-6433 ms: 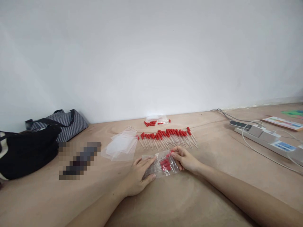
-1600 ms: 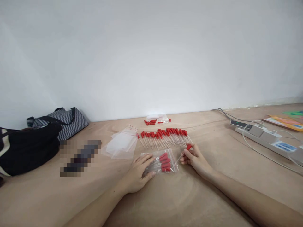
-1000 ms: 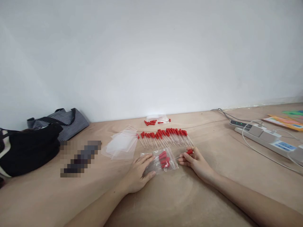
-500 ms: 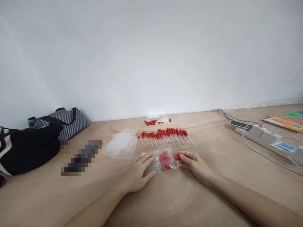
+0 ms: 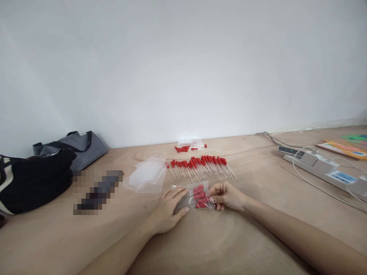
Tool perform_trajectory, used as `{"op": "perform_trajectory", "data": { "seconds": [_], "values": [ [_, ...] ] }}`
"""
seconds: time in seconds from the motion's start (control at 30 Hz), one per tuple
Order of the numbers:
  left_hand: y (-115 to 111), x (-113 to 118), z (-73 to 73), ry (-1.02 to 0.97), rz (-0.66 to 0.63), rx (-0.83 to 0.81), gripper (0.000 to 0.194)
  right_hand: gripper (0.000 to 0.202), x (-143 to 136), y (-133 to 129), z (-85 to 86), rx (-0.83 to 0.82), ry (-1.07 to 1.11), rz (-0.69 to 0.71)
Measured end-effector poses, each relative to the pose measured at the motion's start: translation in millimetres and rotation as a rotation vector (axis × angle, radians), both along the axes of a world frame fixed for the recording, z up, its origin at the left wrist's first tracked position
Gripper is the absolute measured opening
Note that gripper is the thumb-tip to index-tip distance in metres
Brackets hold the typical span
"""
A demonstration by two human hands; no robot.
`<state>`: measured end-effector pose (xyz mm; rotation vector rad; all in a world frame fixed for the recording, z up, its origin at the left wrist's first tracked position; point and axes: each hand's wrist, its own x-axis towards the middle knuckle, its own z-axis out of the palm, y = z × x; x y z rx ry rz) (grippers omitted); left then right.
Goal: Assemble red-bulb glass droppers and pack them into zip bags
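While the left hand [image 5: 171, 210] rests spread on the clear bag [image 5: 189, 199], the red-bulbed droppers [image 5: 200, 195] inside point stems toward it, bulbs nearer the right hand [image 5: 226, 196], pinched shut at the far edge, perhaps on plastic.

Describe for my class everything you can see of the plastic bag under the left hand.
The plastic bag looks thin, clear and shiny, with small creases. It lies flat on the table, nearer than the row of red-topped droppers. Through it show several red bulbs towards its right end, with thin, pale stems pointing left. The left hand rests on its left part; the right hand touches its right end, partly hiding that edge.
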<state>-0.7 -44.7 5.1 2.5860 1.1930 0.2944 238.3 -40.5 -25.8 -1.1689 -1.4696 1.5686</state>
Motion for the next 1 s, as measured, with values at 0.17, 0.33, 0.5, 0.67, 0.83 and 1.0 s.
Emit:
{"op": "perform_trajectory", "data": {
  "seconds": [0.17,0.33,0.5,0.67,0.83,1.0],
  "values": [
    [1,0,0.3,0.003,0.001,0.000,0.048,0.035,-9,7,-0.7,0.015,-0.054,-0.098],
    [2,-1,-2.9,-0.002,0.013,0.002,0.050,0.030,-18,9,-4.5,0.144,-0.055,-0.050],
    [3,-3,-7.0,-0.022,0.005,0.022,0.049,0.027,-17,5,-5.8,0.178,-0.008,0.072],
    [2,-1,-5.0,0.004,0.020,0.011,0.049,0.022,-20,3,-6.0,0.254,-0.086,0.006],
    [1,0,-1.6,0.043,0.018,0.010,0.050,0.012,-19,2,-3.8,0.325,-0.128,-0.046],
    [0,-1,1.5,0.073,0.026,-0.024,0.051,0.015,3,4,2.9,0.148,-0.080,-0.117]
  ]
}}
